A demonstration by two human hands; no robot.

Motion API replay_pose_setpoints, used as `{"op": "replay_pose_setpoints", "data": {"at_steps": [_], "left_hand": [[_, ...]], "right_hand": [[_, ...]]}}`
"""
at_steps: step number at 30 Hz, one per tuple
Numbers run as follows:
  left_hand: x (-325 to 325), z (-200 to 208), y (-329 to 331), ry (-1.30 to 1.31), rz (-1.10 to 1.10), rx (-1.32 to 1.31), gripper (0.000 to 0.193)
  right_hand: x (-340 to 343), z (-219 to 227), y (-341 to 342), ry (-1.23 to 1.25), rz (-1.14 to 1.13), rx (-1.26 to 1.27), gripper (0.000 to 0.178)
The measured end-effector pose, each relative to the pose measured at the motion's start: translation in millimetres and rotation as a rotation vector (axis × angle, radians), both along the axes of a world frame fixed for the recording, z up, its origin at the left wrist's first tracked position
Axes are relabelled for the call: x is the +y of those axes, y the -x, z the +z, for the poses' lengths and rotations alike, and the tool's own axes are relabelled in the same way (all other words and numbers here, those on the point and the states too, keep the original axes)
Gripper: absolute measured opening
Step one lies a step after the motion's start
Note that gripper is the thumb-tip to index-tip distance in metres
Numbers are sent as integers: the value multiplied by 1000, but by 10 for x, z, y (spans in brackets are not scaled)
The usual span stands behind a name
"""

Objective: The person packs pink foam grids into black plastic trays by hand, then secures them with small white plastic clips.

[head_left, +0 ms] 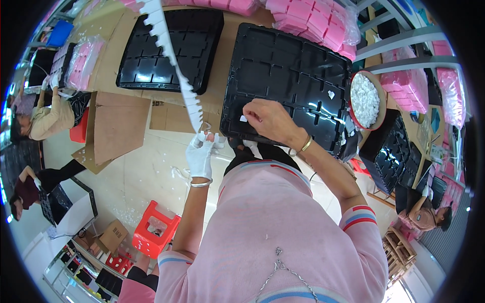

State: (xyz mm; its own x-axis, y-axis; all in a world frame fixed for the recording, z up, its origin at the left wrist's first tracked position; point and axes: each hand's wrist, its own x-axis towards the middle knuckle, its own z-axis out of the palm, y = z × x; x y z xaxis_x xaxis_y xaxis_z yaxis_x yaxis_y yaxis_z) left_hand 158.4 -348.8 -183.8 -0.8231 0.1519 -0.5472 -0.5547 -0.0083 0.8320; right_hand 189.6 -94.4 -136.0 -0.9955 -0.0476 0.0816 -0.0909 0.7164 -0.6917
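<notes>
The gloved left hand (200,153) pinches the white strip (172,55), running up-left; the right hand (270,118), nearer, pinches a small white piece (243,118) on the black tray (288,70).

Brown worktable (222,55) was observed — two black compartment trays (288,81) (172,48) and pink packs (313,22) were laid on it.

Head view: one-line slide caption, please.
Gloved left hand holds a long white notched strip while the bare right hand sets a small white piece on a black compartment tray.

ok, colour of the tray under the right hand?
Black tray, glossy, under the right hand; head view.
</notes>
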Motion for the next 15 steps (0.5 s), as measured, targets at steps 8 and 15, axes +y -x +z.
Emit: {"op": "replay_pose_setpoints", "data": {"at_steps": [8,15], "left_hand": [[-97,-353,82,112,6,104,24],[-96,-451,217,135,77,147,23]], "right_hand": [[879,505,-371,48,-289,2,8],[1760,272,-1020,-63,-581,-127,7]]}}
